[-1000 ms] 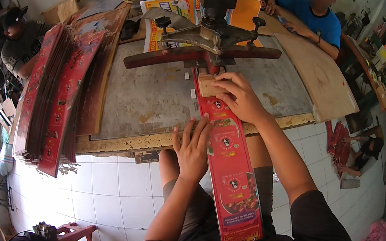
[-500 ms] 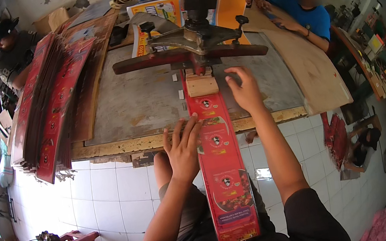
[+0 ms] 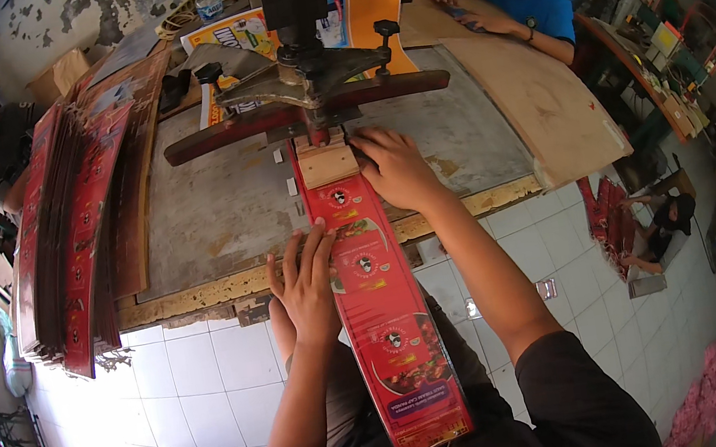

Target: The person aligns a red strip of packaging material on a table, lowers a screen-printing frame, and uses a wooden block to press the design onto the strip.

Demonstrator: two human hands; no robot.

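Far to the left of our left hand [image 3: 306,279], a stack of red printed sheets [image 3: 69,239] leans at the table [image 3: 208,209] edge. Our left hand lies flat with fingers spread, pressing the left edge of the long red printed strip [image 3: 386,321] where it crosses the table's front edge. The strip runs from our lap up under a wooden block [image 3: 328,163] beneath the metal press [image 3: 305,83]. Just right of the block, our right hand [image 3: 396,167] rests palm down, fingers loosely curled, touching the strip's far end.
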